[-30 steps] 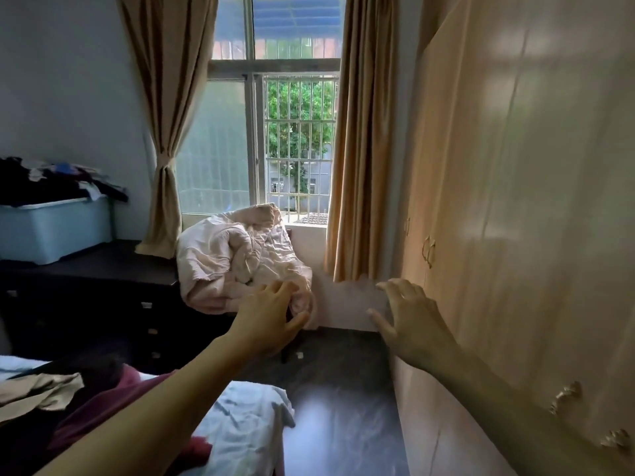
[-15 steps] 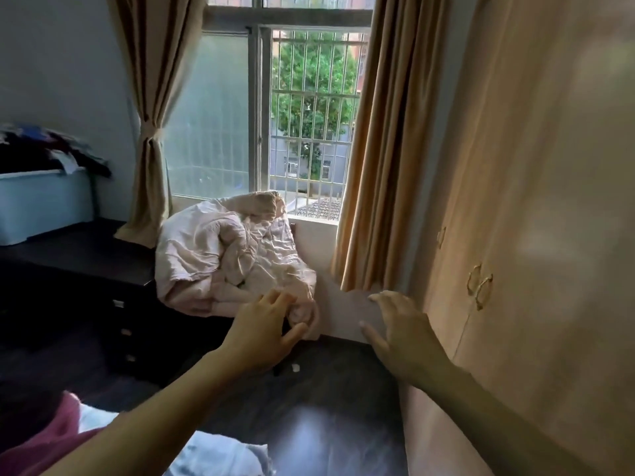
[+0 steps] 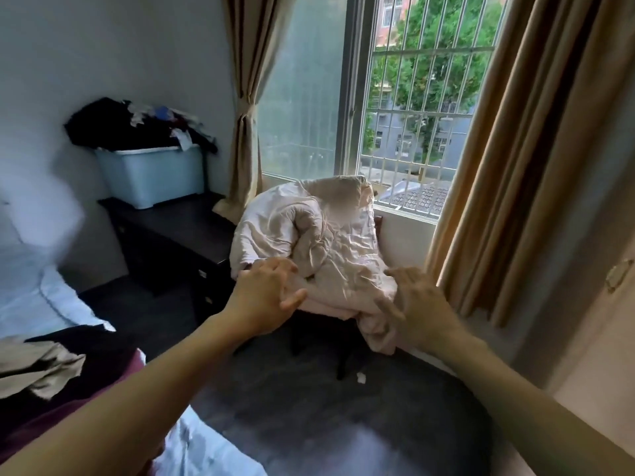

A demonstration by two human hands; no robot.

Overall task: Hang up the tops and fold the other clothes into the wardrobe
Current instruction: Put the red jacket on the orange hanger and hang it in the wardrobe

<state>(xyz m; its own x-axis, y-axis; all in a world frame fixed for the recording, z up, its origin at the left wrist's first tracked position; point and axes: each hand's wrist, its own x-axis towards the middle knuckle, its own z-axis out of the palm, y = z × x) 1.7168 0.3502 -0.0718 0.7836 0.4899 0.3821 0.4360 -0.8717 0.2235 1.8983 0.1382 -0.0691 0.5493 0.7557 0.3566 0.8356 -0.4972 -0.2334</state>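
Both my arms stretch forward over the dark floor. My left hand (image 3: 266,297) hangs with relaxed fingers and holds nothing, in front of a crumpled pale quilt (image 3: 319,242) heaped on a dark chair. My right hand (image 3: 421,304) is spread, also empty, at the quilt's lower right edge. On the bed (image 3: 41,300) at the lower left lie a beige garment (image 3: 37,369), a dark garment (image 3: 86,341) and a maroon one (image 3: 51,417). The pale wooden wardrobe (image 3: 604,355) fills the right edge, its doors closed, one brass handle (image 3: 618,274) showing.
A dark desk with drawers (image 3: 171,235) stands by the left wall, carrying a light blue storage box (image 3: 151,176) piled with dark clothes (image 3: 137,127). Tan curtains (image 3: 515,166) frame a barred window. A scrap of white paper (image 3: 360,377) lies on the floor.
My view has swung left, away from the wardrobe towards the window and the bed. Both hands stayed stretched out and empty, and now sit in front of the quilt.
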